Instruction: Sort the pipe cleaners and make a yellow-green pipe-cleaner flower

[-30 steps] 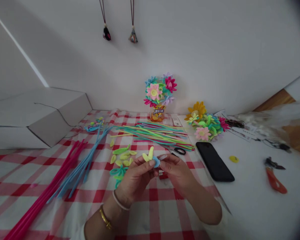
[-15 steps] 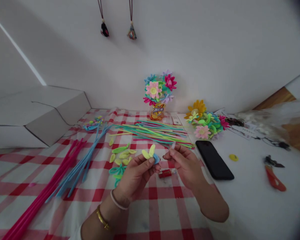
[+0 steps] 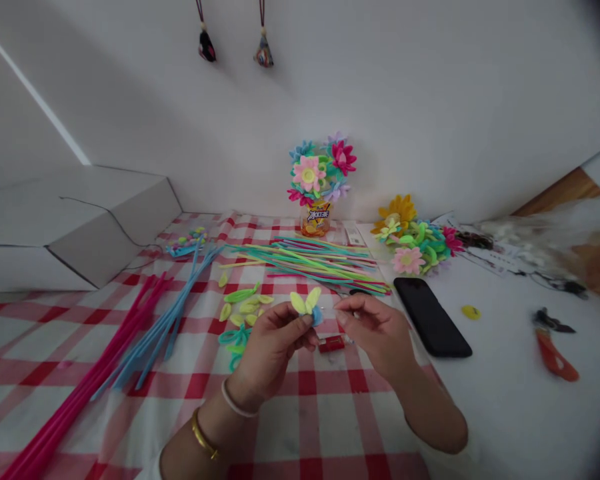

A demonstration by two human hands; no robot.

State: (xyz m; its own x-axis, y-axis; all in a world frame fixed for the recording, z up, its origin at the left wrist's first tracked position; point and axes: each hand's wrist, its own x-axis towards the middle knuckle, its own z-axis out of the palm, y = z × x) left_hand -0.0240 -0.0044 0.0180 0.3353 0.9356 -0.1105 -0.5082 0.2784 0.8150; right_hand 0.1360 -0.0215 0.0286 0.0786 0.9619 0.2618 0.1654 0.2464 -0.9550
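My left hand (image 3: 279,339) pinches a small pipe-cleaner flower piece (image 3: 312,301) between thumb and fingers. Two pale yellow petals stand up from its blue centre (image 3: 317,316). Just to the right, my right hand (image 3: 377,328) has its thumb and forefinger pressed together, level with the blue centre and a little apart from it. Something thin seems to run between the fingertips and the flower, too fine to name. Below the hands lies a small red packet (image 3: 331,343). Loose yellow petals (image 3: 250,307) and teal pipe-cleaner loops (image 3: 236,336) lie left of my left hand.
Multicoloured pipe cleaners (image 3: 305,261) spread behind my hands; blue (image 3: 173,317) and pink bundles (image 3: 105,377) lie left. A jar of flowers (image 3: 316,219) stands by the wall. To the right are a phone (image 3: 431,317), finished flowers (image 3: 413,243) and orange-handled pliers (image 3: 555,357).
The flower piece has turned slightly in my left hand, its petals now more upright. My right hand's fingertips have lowered a little, and the whitish tip above them no longer shows.
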